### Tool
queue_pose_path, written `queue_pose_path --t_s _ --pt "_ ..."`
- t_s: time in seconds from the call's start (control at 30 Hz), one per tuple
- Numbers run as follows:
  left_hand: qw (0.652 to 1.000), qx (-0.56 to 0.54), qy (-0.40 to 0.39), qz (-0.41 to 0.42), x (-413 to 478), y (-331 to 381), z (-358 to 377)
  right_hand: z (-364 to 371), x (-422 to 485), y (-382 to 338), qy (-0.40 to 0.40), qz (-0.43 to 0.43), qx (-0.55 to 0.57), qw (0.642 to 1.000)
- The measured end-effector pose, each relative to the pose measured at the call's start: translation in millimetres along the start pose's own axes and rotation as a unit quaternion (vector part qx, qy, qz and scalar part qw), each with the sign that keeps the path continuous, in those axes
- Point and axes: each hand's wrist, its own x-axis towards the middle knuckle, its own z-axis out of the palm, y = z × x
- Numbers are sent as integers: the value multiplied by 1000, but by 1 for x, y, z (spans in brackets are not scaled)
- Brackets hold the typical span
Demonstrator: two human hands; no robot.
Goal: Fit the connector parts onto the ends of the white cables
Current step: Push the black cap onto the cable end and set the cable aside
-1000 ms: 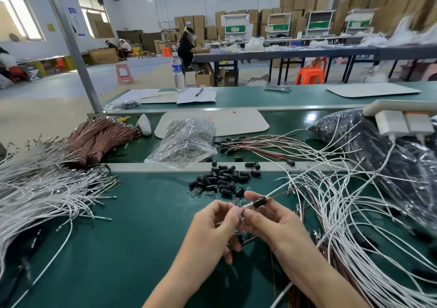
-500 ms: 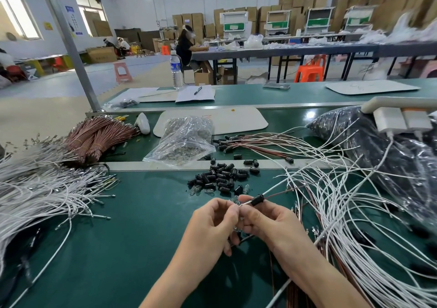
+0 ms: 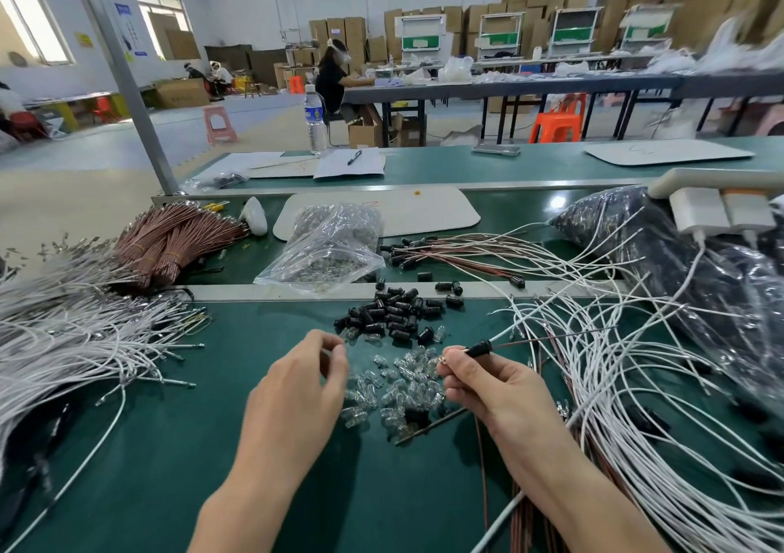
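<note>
Bench: a green mat (image 3: 140, 459) is laid over the work surface, which is divided by a pale rail.
White cables: two loose masses are spread on the mat, one fanned out at the left (image 3: 63, 340) and a larger tangle at the right (image 3: 636, 404); metal terminals are seen on many ends.
Dark bag (image 3: 700, 298): a large clear-film bag is slumped at the far right, packed with small black parts, and some white cables are draped across it.
Brown cable bundles (image 3: 178, 242): tied bunches are stacked beyond the rail at the left.
Clear bag (image 3: 326, 247): a smaller bag is set beyond the rail at centre, partly filled with tiny glassy pieces, its mouth crumpled.
Right hand (image 3: 488, 387): thumb and forefinger are closed in a pinch on a black sleeve, the other fingers curled beneath.
Left hand (image 3: 297, 395): the fingers are curled with thumb and forefinger tips nearly met; whether anything is held between them cannot be told.
Loose black sleeves (image 3: 394, 310): a heap is piled just this side of the rail.
Clear parts (image 3: 394, 387): a scatter is lying between the two hands.
Black sleeve (image 3: 479, 346): it is held just above the clear parts, with a thin dark wire running off to the right.
</note>
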Motion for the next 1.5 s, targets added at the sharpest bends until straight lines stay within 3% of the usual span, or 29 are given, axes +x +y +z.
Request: queue_pose_path --t_s 0.13,0.33,0.67,0.87,0.93,1.1,1.37,1.5 --pt "996 54 -71 -24 1 -9 -1 1 0 -1 1 3 2 1000" --pt "981 111 -156 4 -2 -6 1 1 -1 -3 0 12 10 1000" --pt "991 96 -89 -19 -13 15 26 3 -1 -4 -14 33 36 999" --pt "999 8 -30 35 -12 13 27 -1 -2 -6 -23 48 55 997" --pt "996 -66 -5 66 -12 18 27 -1 -1 -6 -30 51 67 996" --pt "963 -258 -31 71 -19 39 34 1 1 -4 -27 59 89 994" --pt "902 -430 -40 -14 -24 51 36 4 -1 -4 -31 58 102 993" --pt "883 -466 -58 -16 -23 52 34 6 -2 -3 -30 56 105 992"
